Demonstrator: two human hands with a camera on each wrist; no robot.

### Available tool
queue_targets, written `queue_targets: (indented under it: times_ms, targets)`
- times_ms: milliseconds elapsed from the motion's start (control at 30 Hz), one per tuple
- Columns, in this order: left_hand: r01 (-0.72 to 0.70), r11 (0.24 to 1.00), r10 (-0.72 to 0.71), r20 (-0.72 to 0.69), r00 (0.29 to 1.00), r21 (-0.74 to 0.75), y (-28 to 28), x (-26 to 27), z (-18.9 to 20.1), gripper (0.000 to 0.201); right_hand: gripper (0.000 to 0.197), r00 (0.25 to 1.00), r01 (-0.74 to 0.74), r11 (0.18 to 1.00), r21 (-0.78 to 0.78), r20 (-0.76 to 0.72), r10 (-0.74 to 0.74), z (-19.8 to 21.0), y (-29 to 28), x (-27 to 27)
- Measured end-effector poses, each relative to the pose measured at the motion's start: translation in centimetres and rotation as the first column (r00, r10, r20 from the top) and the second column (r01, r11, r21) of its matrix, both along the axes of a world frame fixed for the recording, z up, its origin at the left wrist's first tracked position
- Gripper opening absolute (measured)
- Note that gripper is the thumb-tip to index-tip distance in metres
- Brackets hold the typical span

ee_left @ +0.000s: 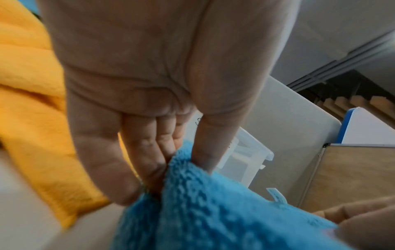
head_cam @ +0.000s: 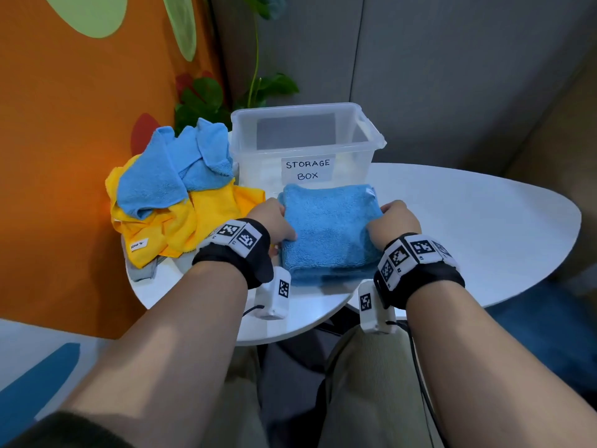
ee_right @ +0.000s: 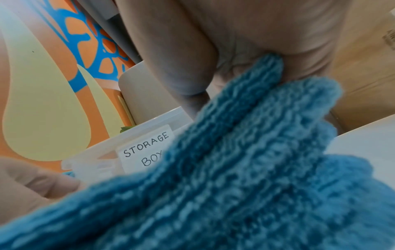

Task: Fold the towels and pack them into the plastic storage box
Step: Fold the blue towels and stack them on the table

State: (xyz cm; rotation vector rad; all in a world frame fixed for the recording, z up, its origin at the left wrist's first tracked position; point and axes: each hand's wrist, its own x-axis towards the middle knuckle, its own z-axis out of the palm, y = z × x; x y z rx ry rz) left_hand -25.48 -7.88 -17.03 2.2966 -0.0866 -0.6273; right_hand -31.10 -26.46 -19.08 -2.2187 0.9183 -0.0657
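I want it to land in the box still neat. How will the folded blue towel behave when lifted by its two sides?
The folded blue towel is soft cloth in several layers, so it will likely sag between the left hand and right hand. Its fluffy pile probably grips well. It looks light.

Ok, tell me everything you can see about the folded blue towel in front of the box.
The folded blue towel is fluffy looped terry, folded into a thick, roughly square stack of layers. It sits on the white table, just in front of the storage box. The left hand and right hand grip its opposite sides.
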Motion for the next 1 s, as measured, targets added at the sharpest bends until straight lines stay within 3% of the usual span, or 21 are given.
queue_targets:
  times_ms: [167,300,433,533,633,733,833,1000]
  targets:
    - [-0.063,0.998,0.063,0.002,0.998,-0.017,0.4,0.4,-0.3,0.038,0.030,0.995,-0.009,0.999,-0.032,0.100,0.012,-0.1,-0.1,0.4]
    - [-0.038,0.998,0.036,0.032,0.999,0.044,0.6,0.8,-1.0,0.055,0.032,0.997,-0.031,0.998,-0.059,0.073,0.036,-0.4,-0.2,0.5]
    - [0.052,0.974,-0.102,0.225,0.969,0.220,0.6,1.4,-1.2,0.069,0.039,0.999,-0.036,0.982,-0.183,0.025,0.042,0.2,0.0,0.6]
    - [0.228,0.885,-0.380,0.350,0.856,0.405,0.0,1.7,-0.8,0.062,0.044,0.988,-0.118,0.941,-0.318,0.055,0.143,0.6,0.7,1.2]
    - [0.379,0.743,-0.577,0.240,0.781,0.552,-0.6,1.4,-0.3,0.059,0.059,0.929,-0.357,0.874,-0.330,-0.026,0.370,-0.5,1.7,1.9]
    - [0.458,0.645,-0.622,0.071,0.780,0.612,-0.6,0.9,-0.3,0.070,0.088,0.871,-0.482,0.824,-0.297,-0.262,0.415,-2.5,2.1,1.5]
    - [0.512,0.608,-0.636,-0.014,0.771,0.607,0.1,0.7,-0.5,0.091,0.110,0.838,-0.516,0.802,-0.299,-0.371,0.401,-3.4,2.0,0.6]
    - [0.535,0.613,-0.630,-0.048,0.775,0.581,0.8,1.1,-1.1,0.105,0.121,0.814,-0.541,0.783,-0.307,-0.426,0.396,-3.3,2.2,0.9]
